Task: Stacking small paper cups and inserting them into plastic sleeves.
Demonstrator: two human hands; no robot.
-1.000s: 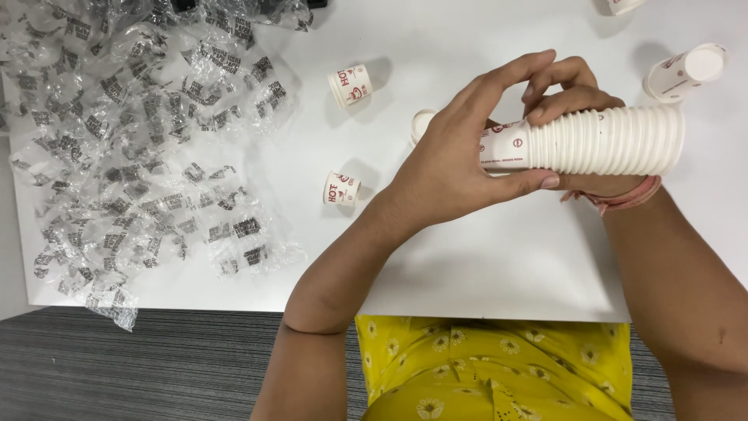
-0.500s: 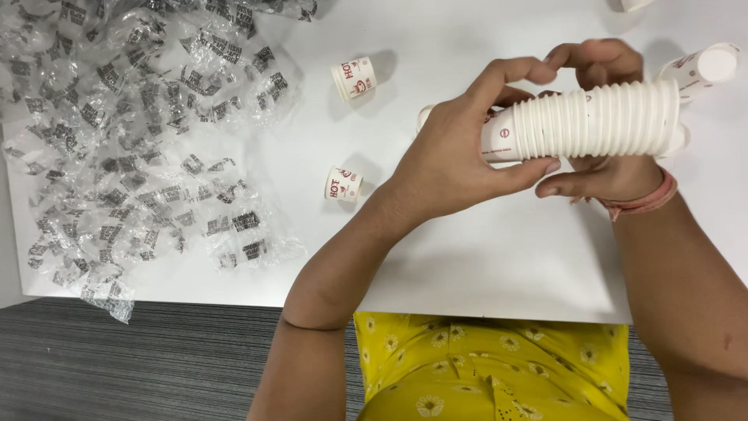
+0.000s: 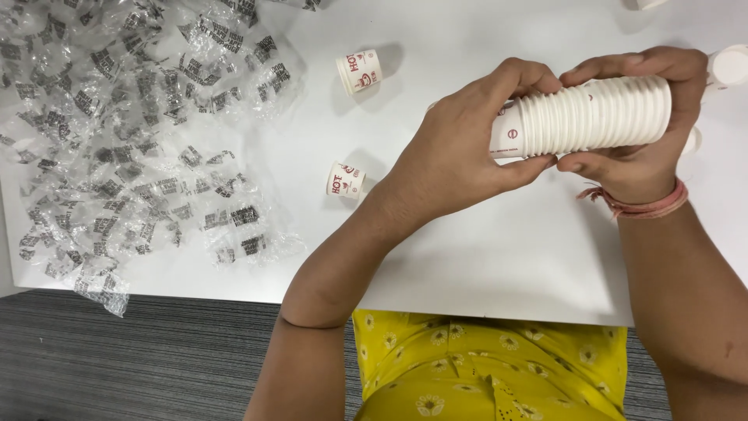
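A stack of white paper cups (image 3: 592, 117) lies sideways in the air above the white table (image 3: 499, 257), held by both hands. My left hand (image 3: 460, 152) wraps around its left end, where the outermost cup shows red print. My right hand (image 3: 643, 148) grips the ribbed rims on the right, a pink thread band at the wrist. Two single small cups with red print rest on the table: one on its side (image 3: 360, 72) farther away, one (image 3: 344, 181) just left of my left wrist.
A large crumpled clear plastic wrapper with dark print (image 3: 132, 132) covers the table's left part. Another white cup stack (image 3: 728, 66) lies at the right edge behind my right hand. The table's near edge runs above grey carpet (image 3: 117, 359).
Both hands lifted the cup stack slightly up and away from me. My right hand shifted from under the stack to gripping around its right part.
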